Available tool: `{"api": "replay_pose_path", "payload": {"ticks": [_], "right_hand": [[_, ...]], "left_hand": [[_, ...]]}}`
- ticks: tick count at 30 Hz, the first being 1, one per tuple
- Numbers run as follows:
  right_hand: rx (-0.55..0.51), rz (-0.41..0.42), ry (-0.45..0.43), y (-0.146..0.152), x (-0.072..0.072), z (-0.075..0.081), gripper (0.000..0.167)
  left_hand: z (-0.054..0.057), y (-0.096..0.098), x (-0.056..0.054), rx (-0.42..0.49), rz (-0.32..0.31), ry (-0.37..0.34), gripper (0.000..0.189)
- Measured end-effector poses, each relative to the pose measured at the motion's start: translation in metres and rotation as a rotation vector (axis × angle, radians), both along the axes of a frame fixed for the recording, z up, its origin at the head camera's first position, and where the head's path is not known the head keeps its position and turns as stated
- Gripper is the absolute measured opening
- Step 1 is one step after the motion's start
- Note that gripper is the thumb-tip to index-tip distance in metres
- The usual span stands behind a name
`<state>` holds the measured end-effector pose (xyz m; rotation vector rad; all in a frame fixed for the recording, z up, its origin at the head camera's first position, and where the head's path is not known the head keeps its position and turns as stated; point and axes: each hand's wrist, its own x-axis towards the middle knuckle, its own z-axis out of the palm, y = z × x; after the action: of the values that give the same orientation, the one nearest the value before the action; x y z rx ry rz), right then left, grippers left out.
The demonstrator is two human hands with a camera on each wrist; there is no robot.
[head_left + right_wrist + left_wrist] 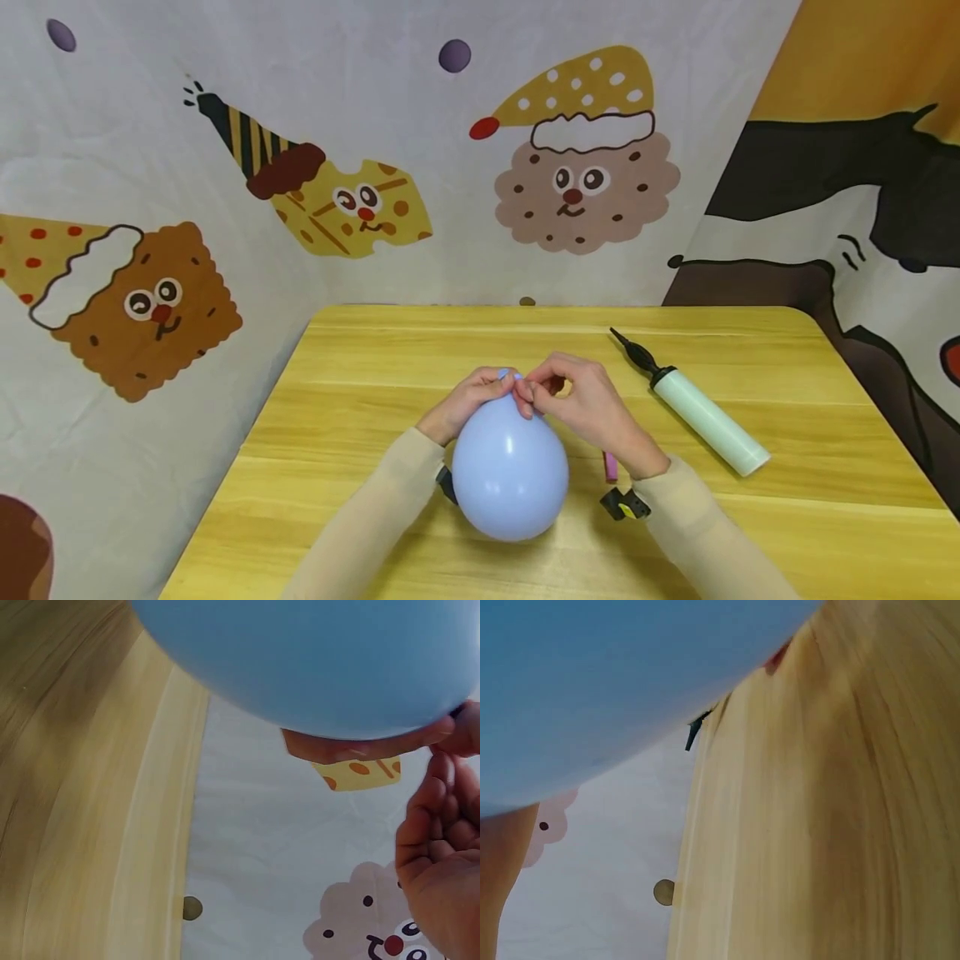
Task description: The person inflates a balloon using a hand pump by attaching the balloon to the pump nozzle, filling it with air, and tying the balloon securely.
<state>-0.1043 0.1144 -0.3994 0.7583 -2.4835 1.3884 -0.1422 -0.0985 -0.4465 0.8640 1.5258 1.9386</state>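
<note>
An inflated light blue balloon (510, 479) has its neck upward, between both hands. My left hand (467, 404) pinches the neck from the left, the thumb lying across it. From the right, the curled fingers of my right hand (585, 404) pinch at the same neck, thumb and index fingertips together. The balloon (315, 660) fills the top of the right wrist view, with left-hand fingers (337, 748) along its underside and the right hand (446, 862) close by. In the left wrist view the balloon (622, 682) hides most of the left hand (506, 862).
A hand pump (712, 421) with a pale green barrel and black nozzle lies on the wooden table (360, 358), right of the right hand. A small pink object (611, 468) lies partly hidden by the right wrist. A cartoon-printed cloth (465, 275) hangs behind the table.
</note>
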Motion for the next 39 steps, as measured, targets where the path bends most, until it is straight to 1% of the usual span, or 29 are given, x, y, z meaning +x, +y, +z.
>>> {"api": "replay_pose_path", "payload": {"ticks": [2, 4, 7, 9, 13, 15, 17, 18, 20, 22, 25, 27, 29, 32, 34, 36, 37, 39], "right_hand": [[-0.016, -0.002, 0.019, 0.0, 0.0, -0.001, 0.009], [-0.049, 0.012, 0.006, 0.001, 0.001, 0.0, 0.012], [-0.148, 0.082, -0.084, 0.003, 0.002, 0.001, 0.015], [-0.238, 0.161, -0.169, 0.005, 0.002, 0.0, 0.014], [-0.418, 0.358, -0.325, 0.008, 0.002, -0.005, 0.016], [-0.52, 0.456, -0.42, 0.009, 0.001, -0.007, 0.017], [-0.608, 0.528, -0.512, 0.009, 0.0, -0.01, 0.017], [-0.649, 0.557, -0.557, 0.009, 0.0, -0.011, 0.018], [-0.709, 0.585, -0.625, 0.01, -0.001, -0.012, 0.019], [-0.737, 0.593, -0.657, 0.011, -0.002, -0.015, 0.02], [-0.757, 0.593, -0.662, 0.013, -0.004, -0.017, 0.021], [-0.752, 0.604, -0.64, 0.014, -0.006, -0.019, 0.022], [-0.735, 0.598, -0.619, 0.015, -0.008, -0.019, 0.023], [-0.654, 0.553, -0.599, 0.016, -0.008, -0.018, 0.019], [-0.582, 0.51, -0.584, 0.018, -0.008, -0.017, 0.014], [-0.499, 0.482, -0.549, 0.018, -0.007, -0.016, 0.01], [-0.463, 0.472, -0.525, 0.019, -0.007, -0.015, 0.009], [-0.401, 0.449, -0.47, 0.019, -0.005, -0.014, 0.012]], "left_hand": [[0.001, 0.0, -0.001, 0.005, -0.018, 0.007, 0.032], [0.003, 0.002, -0.001, 0.019, -0.049, 0.015, 0.031], [0.009, 0.005, -0.002, 0.045, -0.104, 0.041, 0.03], [0.013, 0.007, -0.003, 0.065, -0.148, 0.065, 0.03], [0.021, 0.009, -0.004, 0.086, -0.229, 0.094, 0.032], [0.022, 0.01, -0.004, 0.088, -0.235, 0.11, 0.038], [0.022, 0.01, -0.004, 0.087, -0.224, 0.121, 0.05], [0.022, 0.01, -0.004, 0.083, -0.211, 0.126, 0.055], [0.021, 0.012, -0.003, 0.067, -0.17, 0.144, 0.065], [0.021, 0.013, -0.002, 0.054, -0.13, 0.149, 0.069], [0.021, 0.014, 0.0, 0.048, -0.035, 0.152, 0.069], [0.021, 0.015, 0.002, 0.048, 0.029, 0.139, 0.067], [0.021, 0.015, 0.004, 0.039, 0.099, 0.116, 0.061], [0.02, 0.014, 0.007, 0.001, 0.197, 0.042, 0.042], [0.02, 0.012, 0.008, -0.026, 0.248, 0.003, 0.031], [0.02, 0.011, 0.008, -0.045, 0.284, -0.028, 0.027], [0.02, 0.01, 0.009, -0.05, 0.292, -0.038, 0.028], [0.019, 0.009, 0.01, -0.053, 0.308, -0.053, 0.028]]}}
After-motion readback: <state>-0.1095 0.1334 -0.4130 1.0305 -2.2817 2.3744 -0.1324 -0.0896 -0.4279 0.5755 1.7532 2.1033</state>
